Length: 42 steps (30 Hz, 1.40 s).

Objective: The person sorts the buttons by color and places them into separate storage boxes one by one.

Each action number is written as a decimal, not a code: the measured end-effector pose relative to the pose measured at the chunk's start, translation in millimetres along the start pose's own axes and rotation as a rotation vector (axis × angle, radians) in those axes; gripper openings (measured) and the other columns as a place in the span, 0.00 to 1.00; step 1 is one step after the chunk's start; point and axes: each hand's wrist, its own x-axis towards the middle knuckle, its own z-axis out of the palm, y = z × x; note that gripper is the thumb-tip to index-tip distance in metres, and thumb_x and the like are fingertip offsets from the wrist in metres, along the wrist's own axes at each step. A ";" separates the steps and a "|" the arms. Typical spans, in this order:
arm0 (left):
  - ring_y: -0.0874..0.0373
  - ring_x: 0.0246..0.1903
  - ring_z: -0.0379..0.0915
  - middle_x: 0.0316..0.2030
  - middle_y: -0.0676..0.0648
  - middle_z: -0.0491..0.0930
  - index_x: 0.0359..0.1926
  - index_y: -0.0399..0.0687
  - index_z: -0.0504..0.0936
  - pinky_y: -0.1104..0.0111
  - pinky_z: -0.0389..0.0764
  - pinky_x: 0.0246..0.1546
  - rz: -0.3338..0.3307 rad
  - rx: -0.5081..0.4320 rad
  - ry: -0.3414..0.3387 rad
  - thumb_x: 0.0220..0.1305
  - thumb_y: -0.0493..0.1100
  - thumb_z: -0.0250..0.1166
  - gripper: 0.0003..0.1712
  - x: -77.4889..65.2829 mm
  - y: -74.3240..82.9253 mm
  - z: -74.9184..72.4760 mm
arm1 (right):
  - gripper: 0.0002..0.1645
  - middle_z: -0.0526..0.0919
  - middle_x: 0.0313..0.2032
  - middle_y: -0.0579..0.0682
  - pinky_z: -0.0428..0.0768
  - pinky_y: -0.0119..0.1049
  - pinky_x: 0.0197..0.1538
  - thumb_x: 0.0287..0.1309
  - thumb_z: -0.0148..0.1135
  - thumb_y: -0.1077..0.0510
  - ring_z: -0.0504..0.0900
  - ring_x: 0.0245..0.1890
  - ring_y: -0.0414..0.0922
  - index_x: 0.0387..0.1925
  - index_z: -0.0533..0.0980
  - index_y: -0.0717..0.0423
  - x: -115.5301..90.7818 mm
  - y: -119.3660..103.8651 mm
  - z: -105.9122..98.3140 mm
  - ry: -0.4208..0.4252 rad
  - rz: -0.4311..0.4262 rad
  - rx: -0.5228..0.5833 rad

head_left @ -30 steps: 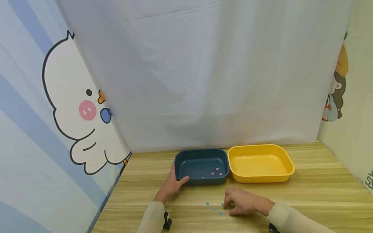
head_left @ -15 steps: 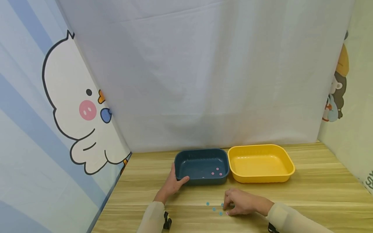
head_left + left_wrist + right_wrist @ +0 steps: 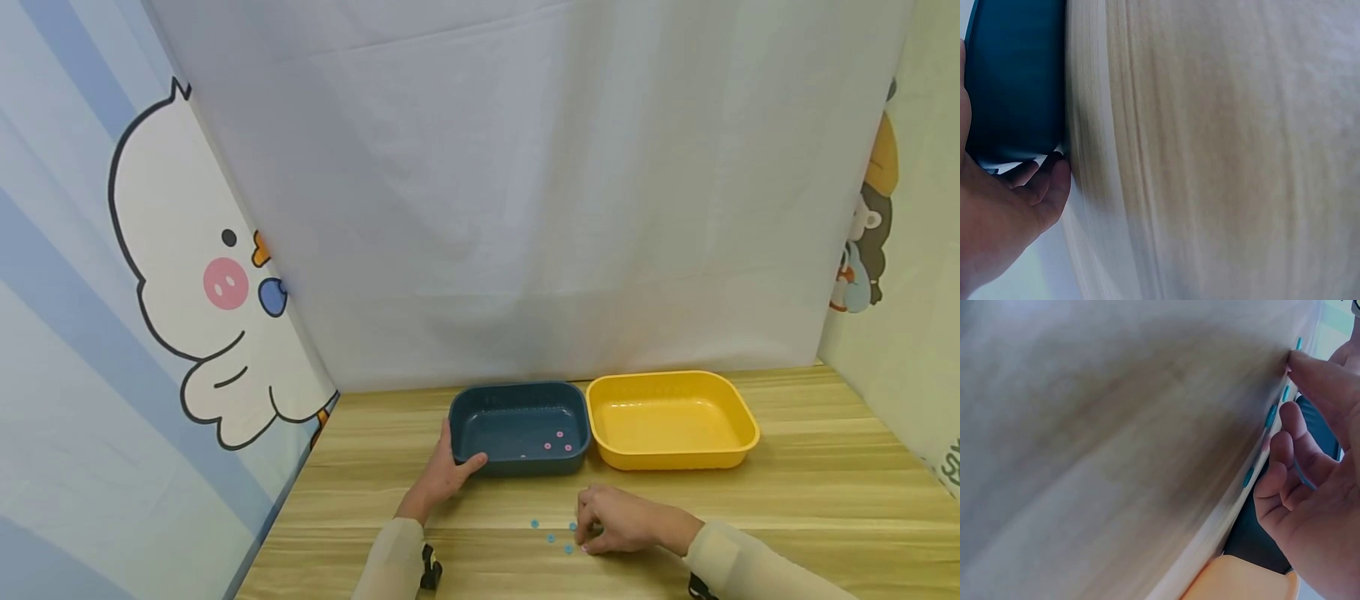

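Note:
My left hand (image 3: pixel 442 477) grips the near left corner of a dark blue plastic bin (image 3: pixel 517 477), thumb over the front rim and fingers along its left side. In the left wrist view the fingertips (image 3: pixel 1060 181) curl against the bin's lower wall. Over the table bends my right hand (image 3: pixel 622 518), its thumb tip on a small pink button (image 3: pixel 585 549). The right wrist view has the thumb (image 3: pixel 1310 372) at the tabletop and the other fingers loosely bent, apart from it. Several small blue buttons (image 3: pixel 551 538) lie beside and under this hand.
Three pink buttons (image 3: pixel 559 434) lie inside the dark blue bin. A yellow bin (image 3: pixel 675 460) stands against its right side. Both stand on a wood-grain table (image 3: pixel 337 500) in front of a white curtain (image 3: pixel 480 208), with printed cloths at the sides.
My right thumb has shifted slightly onto the pink button and covers more of it. The left hand and both bins hold their places.

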 end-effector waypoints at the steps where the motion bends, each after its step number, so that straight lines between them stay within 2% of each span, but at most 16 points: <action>1: 0.37 0.69 0.38 0.72 0.33 0.34 0.73 0.38 0.30 0.43 0.49 0.64 -0.001 0.001 0.001 0.62 0.57 0.63 0.59 -0.2 0.2 -0.1 | 0.02 0.71 0.30 0.31 0.67 0.22 0.36 0.51 0.71 0.53 0.65 0.31 0.29 0.29 0.85 0.44 0.0 0.0 -0.1 0.003 0.000 -0.001; 7: 0.36 0.69 0.37 0.72 0.33 0.33 0.73 0.38 0.30 0.42 0.49 0.63 0.001 0.000 -0.003 0.63 0.56 0.63 0.59 -0.9 1.7 -0.7 | 0.02 0.71 0.30 0.31 0.68 0.23 0.37 0.50 0.71 0.53 0.66 0.31 0.30 0.27 0.84 0.44 0.3 -1.3 -1.7 0.004 0.027 0.005; 17: 0.37 0.70 0.37 0.72 0.34 0.34 0.73 0.38 0.30 0.43 0.49 0.64 0.006 0.011 0.005 0.62 0.56 0.63 0.59 0.3 0.2 0.7 | 0.06 0.69 0.28 0.30 0.68 0.26 0.38 0.49 0.71 0.54 0.66 0.31 0.31 0.24 0.80 0.40 0.4 1.7 -2.5 -0.011 0.126 0.026; 25: 0.37 0.69 0.38 0.72 0.34 0.34 0.73 0.39 0.30 0.43 0.49 0.63 -0.012 0.008 0.004 0.61 0.60 0.63 0.61 0.0 -0.2 0.8 | 0.11 0.66 0.26 0.30 0.67 0.26 0.38 0.47 0.72 0.55 0.65 0.30 0.31 0.20 0.76 0.39 0.5 4.0 -2.4 0.002 0.122 0.018; 28: 0.37 0.70 0.38 0.72 0.35 0.34 0.73 0.40 0.30 0.43 0.49 0.63 -0.017 0.007 0.002 0.61 0.59 0.63 0.61 -0.1 -0.2 1.1 | 0.10 0.69 0.26 0.30 0.68 0.26 0.37 0.46 0.72 0.56 0.66 0.29 0.30 0.20 0.76 0.41 -0.4 3.5 -3.9 0.016 0.119 0.076; 33: 0.37 0.69 0.38 0.72 0.34 0.34 0.73 0.40 0.30 0.43 0.49 0.63 -0.014 -0.002 0.004 0.61 0.59 0.63 0.61 -0.5 0.4 0.9 | 0.08 0.73 0.25 0.32 0.71 0.26 0.32 0.48 0.69 0.60 0.69 0.27 0.30 0.22 0.77 0.46 -1.7 2.6 -9.1 0.054 0.181 0.239; 38: 0.37 0.70 0.38 0.72 0.35 0.34 0.73 0.39 0.30 0.43 0.49 0.64 -0.010 -0.001 0.003 0.59 0.63 0.63 0.63 -1.2 1.3 0.3 | 0.10 0.73 0.20 0.32 0.69 0.25 0.24 0.48 0.69 0.62 0.67 0.20 0.29 0.21 0.77 0.45 -1.3 2.8 -15.6 0.130 0.171 0.235; 42: 0.37 0.70 0.38 0.72 0.34 0.35 0.73 0.39 0.30 0.44 0.49 0.64 -0.005 0.005 0.003 0.58 0.64 0.63 0.64 -1.2 1.3 0.3 | 0.11 0.73 0.19 0.32 0.69 0.25 0.25 0.50 0.69 0.62 0.67 0.20 0.29 0.21 0.77 0.44 -1.4 4.6 -19.9 0.152 0.185 0.250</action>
